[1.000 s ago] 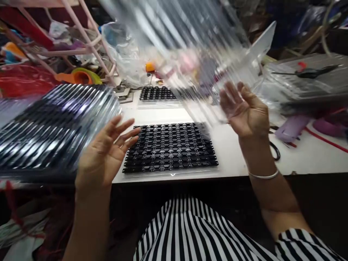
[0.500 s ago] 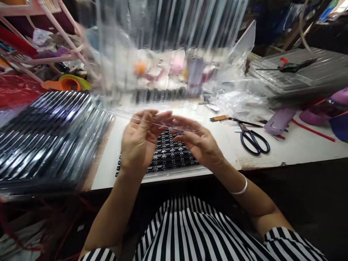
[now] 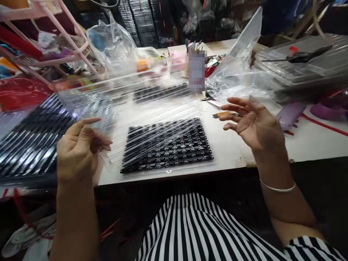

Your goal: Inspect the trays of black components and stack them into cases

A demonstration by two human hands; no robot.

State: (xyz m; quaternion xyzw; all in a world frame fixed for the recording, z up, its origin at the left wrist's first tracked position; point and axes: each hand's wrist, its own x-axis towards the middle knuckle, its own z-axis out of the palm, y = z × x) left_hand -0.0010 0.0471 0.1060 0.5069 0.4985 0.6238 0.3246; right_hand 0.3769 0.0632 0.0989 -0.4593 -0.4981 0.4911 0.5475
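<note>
A clear ridged plastic sheet [image 3: 152, 123] slants over the white table, its near left edge by my left hand [image 3: 78, 150], whose thumb and fingers pinch it. Under the sheet a clear tray of black patterned parts [image 3: 174, 145] lies near the table's front edge. My right hand [image 3: 252, 125] is raised to the right of the tray, fingers spread and bent, with nothing in it. A white bangle circles the right wrist.
Ridged trays with dark contents [image 3: 32, 145] are stacked at the left, below a pink rack [image 3: 78, 50]. Farther back stand a pen cup [image 3: 197, 70] and plastic bags [image 3: 114, 47]. A cutter [image 3: 225, 114] lies by my right hand; grey trays [image 3: 307, 69] sit at the right.
My hands have moved apart, the left one leftward with the sheet, the right one rightward off it. The sheet has come down from upright to a slant over the tray.
</note>
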